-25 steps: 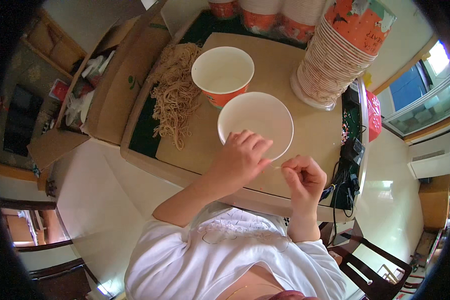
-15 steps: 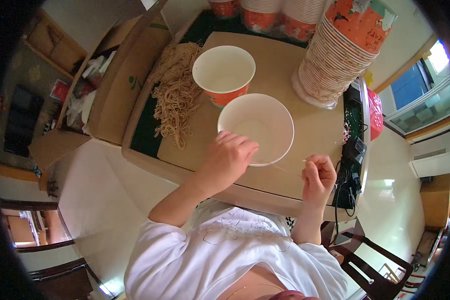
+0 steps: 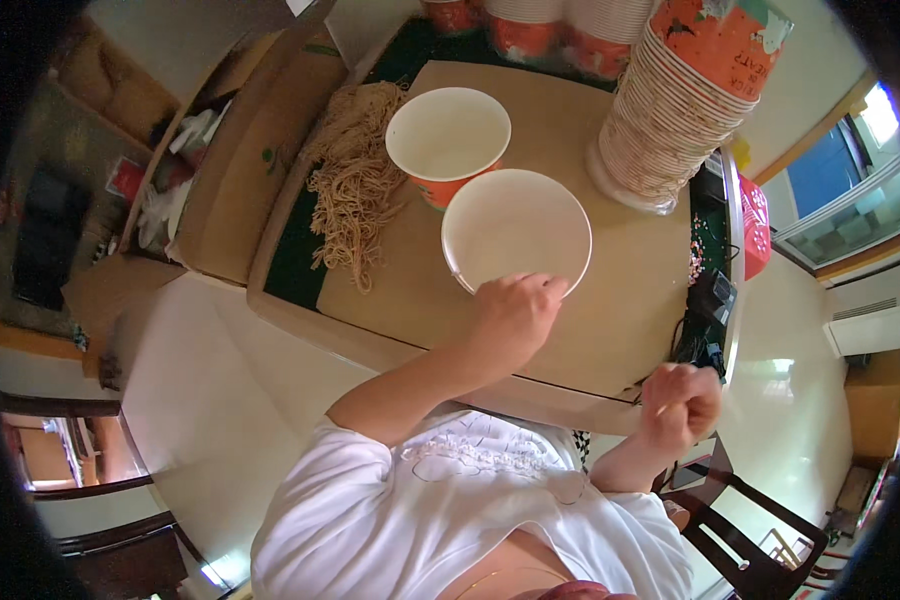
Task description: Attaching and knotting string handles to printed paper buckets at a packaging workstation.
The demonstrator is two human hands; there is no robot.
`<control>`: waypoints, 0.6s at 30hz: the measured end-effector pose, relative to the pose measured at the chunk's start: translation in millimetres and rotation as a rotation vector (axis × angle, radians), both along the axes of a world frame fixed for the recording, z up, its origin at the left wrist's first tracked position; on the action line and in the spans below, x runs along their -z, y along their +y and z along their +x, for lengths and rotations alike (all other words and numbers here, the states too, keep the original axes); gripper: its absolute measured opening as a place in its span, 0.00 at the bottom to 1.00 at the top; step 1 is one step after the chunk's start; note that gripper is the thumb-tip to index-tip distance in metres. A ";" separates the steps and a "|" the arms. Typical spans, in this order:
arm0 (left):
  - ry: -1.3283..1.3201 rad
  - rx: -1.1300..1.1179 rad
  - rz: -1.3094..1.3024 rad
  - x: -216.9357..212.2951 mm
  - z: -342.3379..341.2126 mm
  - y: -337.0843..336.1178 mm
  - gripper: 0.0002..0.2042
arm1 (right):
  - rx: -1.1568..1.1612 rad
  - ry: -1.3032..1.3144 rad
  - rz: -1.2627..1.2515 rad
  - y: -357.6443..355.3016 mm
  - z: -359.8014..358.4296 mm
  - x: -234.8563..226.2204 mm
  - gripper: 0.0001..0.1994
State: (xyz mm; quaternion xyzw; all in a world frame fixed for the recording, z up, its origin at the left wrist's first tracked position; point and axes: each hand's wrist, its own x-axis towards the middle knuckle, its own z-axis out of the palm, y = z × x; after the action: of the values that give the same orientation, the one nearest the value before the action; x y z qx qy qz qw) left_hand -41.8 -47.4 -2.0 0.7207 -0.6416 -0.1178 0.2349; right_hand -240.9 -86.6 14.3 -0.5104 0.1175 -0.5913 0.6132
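Left hand (image 3: 513,315) forward, right hand (image 3: 682,402) fisted

Noodles (image 3: 350,190) lie left of two cups (image 3: 515,232), stack (image 3: 685,100) right.

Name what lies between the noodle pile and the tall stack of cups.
In the head view, two white paper bowls sit between the noodle pile and the stack of cups.

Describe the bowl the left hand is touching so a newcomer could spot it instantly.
On the tan tabletop, look just right of the noodle pile. Two white bowls sit side by side; it is the nearer bowl, its rim under the left hand. Unlike the orange-sided far bowl, it shows only white.
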 end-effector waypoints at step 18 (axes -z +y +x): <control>-0.168 0.097 -0.272 3.1 -36.0 21.7 0.30 | 0.060 -0.053 -0.062 -16.6 29.8 -49.8 0.09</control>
State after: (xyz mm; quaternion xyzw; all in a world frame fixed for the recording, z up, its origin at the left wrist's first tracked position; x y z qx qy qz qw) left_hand -77.8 -25.7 -5.1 0.6578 -0.7029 0.0197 0.2699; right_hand -211.1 -103.1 64.1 -0.5096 0.0981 -0.6259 0.5821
